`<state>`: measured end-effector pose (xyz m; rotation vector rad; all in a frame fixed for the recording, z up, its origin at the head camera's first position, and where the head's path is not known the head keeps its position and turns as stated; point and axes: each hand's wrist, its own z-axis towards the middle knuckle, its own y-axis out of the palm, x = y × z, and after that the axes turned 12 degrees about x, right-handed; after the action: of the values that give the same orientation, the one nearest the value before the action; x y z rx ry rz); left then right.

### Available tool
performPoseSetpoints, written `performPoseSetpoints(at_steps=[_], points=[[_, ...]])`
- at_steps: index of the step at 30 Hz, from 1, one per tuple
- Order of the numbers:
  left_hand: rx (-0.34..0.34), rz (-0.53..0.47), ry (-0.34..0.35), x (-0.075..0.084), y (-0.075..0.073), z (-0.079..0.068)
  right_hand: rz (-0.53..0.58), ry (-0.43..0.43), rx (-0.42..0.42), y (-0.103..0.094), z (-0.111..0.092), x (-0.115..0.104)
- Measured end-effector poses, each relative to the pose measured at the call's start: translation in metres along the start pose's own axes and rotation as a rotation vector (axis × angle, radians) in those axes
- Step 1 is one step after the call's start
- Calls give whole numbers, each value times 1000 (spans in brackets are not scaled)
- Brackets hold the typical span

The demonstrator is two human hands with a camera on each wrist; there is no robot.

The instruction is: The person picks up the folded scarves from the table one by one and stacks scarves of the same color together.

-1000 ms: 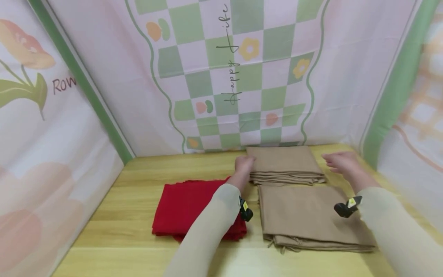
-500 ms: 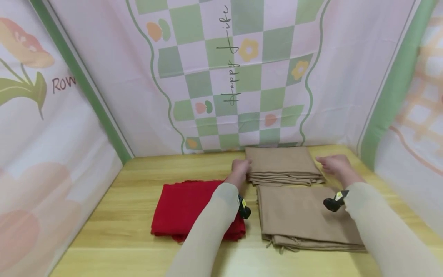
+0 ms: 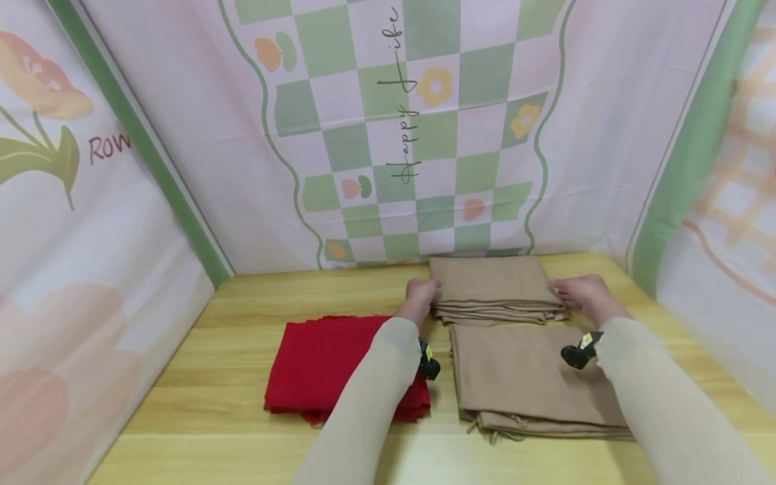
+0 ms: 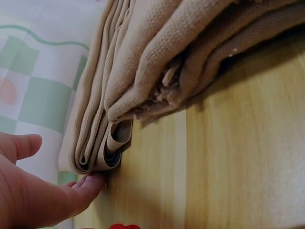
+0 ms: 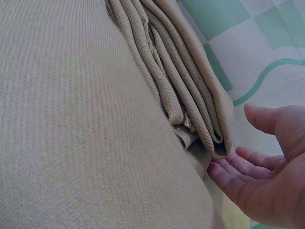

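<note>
A folded stack of tan cloth [image 3: 494, 279] lies at the back of the table against the wall curtain. My left hand [image 3: 421, 296] is at its left side; in the left wrist view the fingertips [image 4: 93, 183] touch the lower folded edge, with the thumb raised apart from it. On the opposite side, my right hand [image 3: 585, 294] meets the stack's right edge. The right wrist view shows those fingers [image 5: 228, 179] extended at the bottom layers and the thumb held off the cloth. Neither hand grips the stack.
A larger folded tan cloth [image 3: 539, 377] lies in front of the stack, under my right forearm. To the left sits a folded red cloth [image 3: 327, 364], partly covered by my left sleeve. Printed curtains enclose the wooden table [image 3: 200, 377] at the back and sides.
My right hand has moved left, from beside the stack to its right edge. My left hand has shifted slightly left and down along the stack's left side. The cloths have stayed put.
</note>
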<state>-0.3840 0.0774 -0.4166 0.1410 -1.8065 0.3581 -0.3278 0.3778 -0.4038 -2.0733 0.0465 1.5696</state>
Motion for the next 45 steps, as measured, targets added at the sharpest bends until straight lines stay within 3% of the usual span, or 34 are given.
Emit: performPoseSetpoints(at_steps=[15,21,39,45], points=[[-47,12,-22,-5,-2,-1,-37,16,-30,0,3,6],[-72,-16,-12,-6,-4,-5,-71,43,-9,4,1,6],[-100,-29,-34,-9,-1,-8,-15,57,62,19,3,5],[-104,-22,-30,-9,0,-9,-81,29,47,20,3,5]])
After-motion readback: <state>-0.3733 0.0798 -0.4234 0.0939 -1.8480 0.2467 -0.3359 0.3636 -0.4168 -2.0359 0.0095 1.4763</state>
